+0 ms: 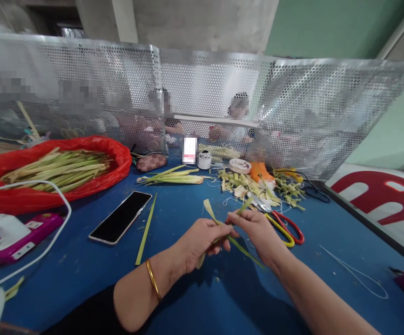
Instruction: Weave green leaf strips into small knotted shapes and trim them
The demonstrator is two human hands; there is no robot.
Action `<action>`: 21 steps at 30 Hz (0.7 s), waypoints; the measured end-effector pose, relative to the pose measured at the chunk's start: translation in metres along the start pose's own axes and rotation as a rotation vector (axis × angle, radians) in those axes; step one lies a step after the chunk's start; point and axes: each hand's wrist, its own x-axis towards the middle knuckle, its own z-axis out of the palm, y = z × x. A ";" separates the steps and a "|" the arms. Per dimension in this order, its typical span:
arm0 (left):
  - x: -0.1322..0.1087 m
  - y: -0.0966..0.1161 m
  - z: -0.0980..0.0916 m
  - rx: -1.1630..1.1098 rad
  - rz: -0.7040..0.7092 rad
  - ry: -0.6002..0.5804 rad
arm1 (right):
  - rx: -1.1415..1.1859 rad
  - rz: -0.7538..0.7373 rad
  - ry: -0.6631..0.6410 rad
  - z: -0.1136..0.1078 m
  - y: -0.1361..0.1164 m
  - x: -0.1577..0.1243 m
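My left hand (205, 239) and my right hand (256, 228) meet over the blue table, fingertips close together. Both are closed on green plant leaf strips (245, 253) that cross between them; one pale end sticks up above my left fingers, and a thin green end trails toward the lower right. Part of the strips is hidden by my fingers. Left of my left hand lies a loose green leaf strip (147, 228). Just beyond my right hand rest scissors (286, 225) with red and yellow handles, their blades against a pile of plant scraps (244, 186).
A red plastic bag (118, 174) full of long leaves sits at left, near a smartphone (121, 217) and a purple power strip (23, 237) with a white cable. A leaf bundle (174, 177) lies farther back. A perforated metal screen (202, 83) closes the far edge; people sit behind it.
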 end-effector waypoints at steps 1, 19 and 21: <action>0.000 0.000 0.001 0.014 -0.006 0.006 | 0.044 -0.010 0.052 0.003 0.001 -0.001; 0.002 0.004 -0.008 -0.230 0.097 0.239 | -0.746 -0.550 0.084 0.001 -0.006 -0.014; 0.004 0.001 -0.006 -0.216 0.131 0.280 | -0.796 -0.610 0.093 0.007 -0.006 -0.018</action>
